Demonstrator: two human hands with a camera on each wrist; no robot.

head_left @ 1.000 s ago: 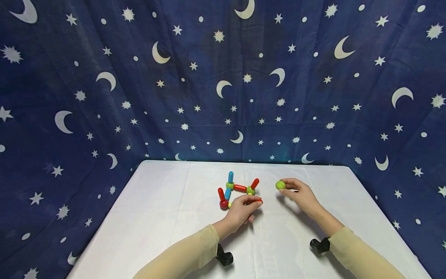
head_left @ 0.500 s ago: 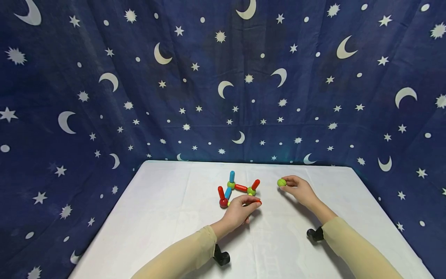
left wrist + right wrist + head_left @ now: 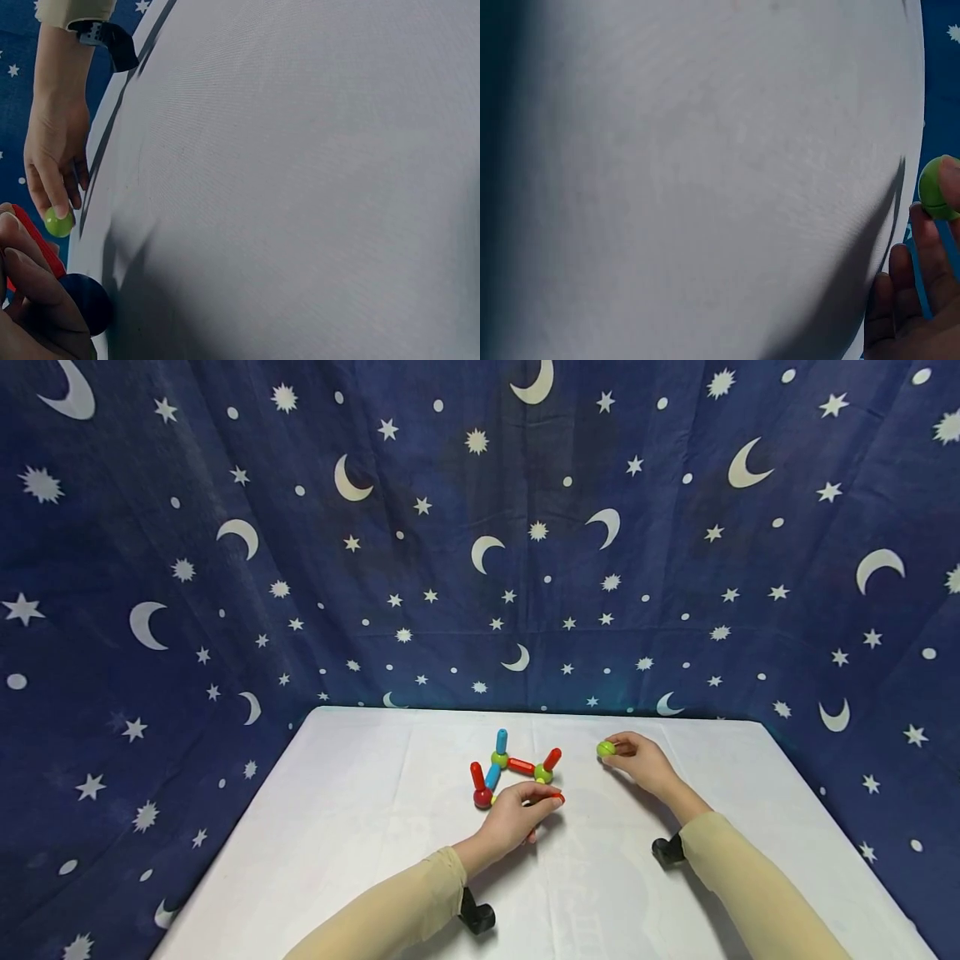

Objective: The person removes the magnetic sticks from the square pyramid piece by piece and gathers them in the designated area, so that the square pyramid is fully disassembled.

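Note:
Thumb and fingers of my left hand (image 3: 510,817) pinch a red rod (image 3: 39,240), of which only the end shows in the head view. A dark blue ball (image 3: 88,304) sits at the lower end of that rod in the left wrist view. My right hand (image 3: 649,770) holds a grooved green ball (image 3: 606,749) at its fingertips, above the table and apart from the other pieces. Just beyond my left hand stands a frame of rods and balls, with a red ball (image 3: 483,797), a blue upright rod (image 3: 502,741) and a red lying rod (image 3: 521,766). My left hand hides its near side.
The pieces stand on a white-covered table (image 3: 337,827). A dark blue curtain (image 3: 435,568) with moons and stars hangs behind and at both sides. Each wrist carries a black mount, such as the left one (image 3: 477,912).
My right hand, still holding the green ball, has moved slightly away from me. The left hand has stayed nearly in place, and the head view has shifted a little.

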